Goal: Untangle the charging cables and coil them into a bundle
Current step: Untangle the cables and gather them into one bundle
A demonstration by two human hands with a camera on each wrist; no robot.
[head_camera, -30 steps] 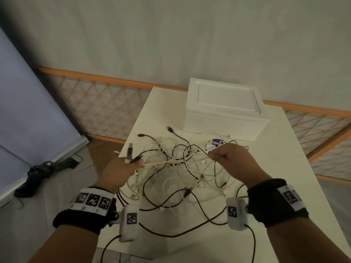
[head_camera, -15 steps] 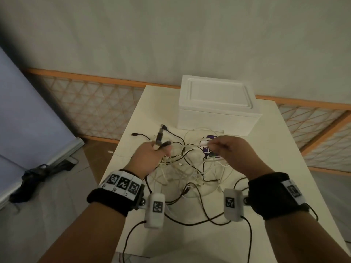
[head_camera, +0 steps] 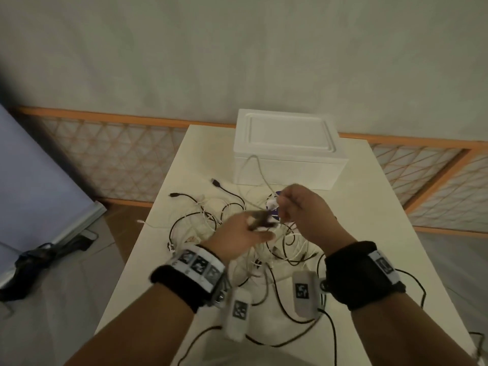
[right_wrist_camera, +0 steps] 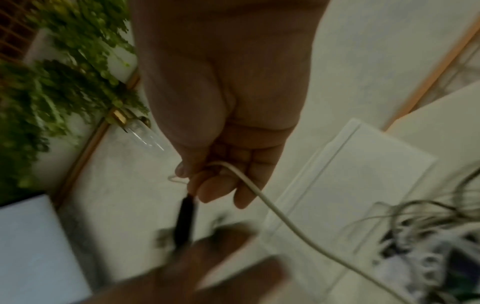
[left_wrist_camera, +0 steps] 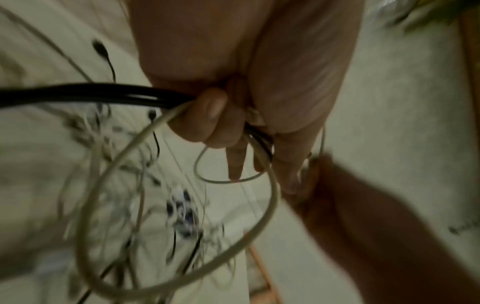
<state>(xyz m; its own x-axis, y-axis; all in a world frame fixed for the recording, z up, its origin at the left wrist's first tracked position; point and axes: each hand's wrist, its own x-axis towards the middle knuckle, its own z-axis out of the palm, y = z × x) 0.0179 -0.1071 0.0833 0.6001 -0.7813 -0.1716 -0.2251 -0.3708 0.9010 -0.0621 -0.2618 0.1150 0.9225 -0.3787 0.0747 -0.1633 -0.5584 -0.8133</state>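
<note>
1. The tangle of cables (head_camera: 232, 228) lies spread on the middle of the white table (head_camera: 412, 233), black and white strands crossing each other, just in front of a white foam box (head_camera: 287, 151) at the far edge.
2. The left hand (head_camera: 237, 233) hovers over the heap with its fingers curled round a small gathered bunch: the left wrist view shows a black cable (left_wrist_camera: 78, 94) and a white cable (left_wrist_camera: 270, 207) running through the fist, the white one hanging in a wide loop below.
3. The right hand (head_camera: 303, 210), just beside the left, pinches the white cable (right_wrist_camera: 272, 207) near its end between thumb and fingertips; a dark plug (right_wrist_camera: 184, 218) shows just below that pinch, though blur hides what it belongs to.
4. A loose black plug (head_camera: 216, 183) and another black end (head_camera: 173, 194) lie on the table left of the box, apart from the hands.
5. The cables look light, thin and limp, so they probably snag and drag their neighbours when pulled.
6. A sensible hold is likely close to a plug, feeding one strand out of the crossings gently instead of tugging, since hard pulls could tighten knots or strain the connectors.
7. Most of the heap is unsorted, so I judge the task is at an early stage.
</note>
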